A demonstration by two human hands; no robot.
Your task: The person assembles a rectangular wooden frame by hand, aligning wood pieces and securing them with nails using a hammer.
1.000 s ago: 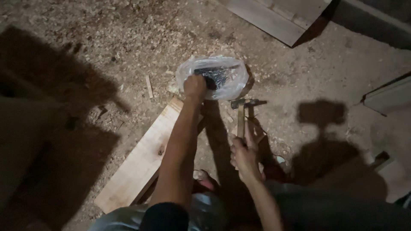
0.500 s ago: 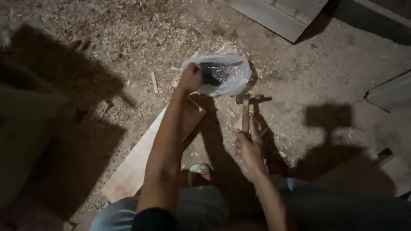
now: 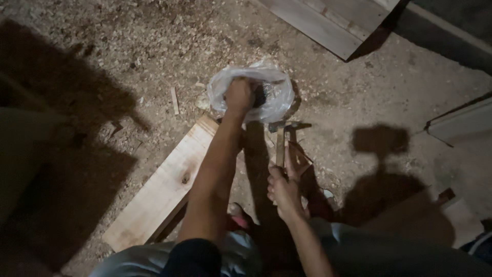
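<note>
Left hand (image 3: 239,95) is dug into the clear plastic bag (image 3: 279,90) (grip hidden, can't tell), so I'd pinch slowly while the right hand (image 3: 283,189) clamps the hammer (image 3: 280,143) upright.

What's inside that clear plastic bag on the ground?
The left hand reaches into the plastic bag, with a dark mass beside it. The hand and the crumpled plastic hide what that mass is.

Both forearms are bare from elbow to wrist — the left hand (image 3: 239,94) and right hand (image 3: 283,189) wear no gloves. A dark short sleeve (image 3: 192,256) covers the left upper arm — light grey-blue trousers (image 3: 369,251) cover the legs.
</note>
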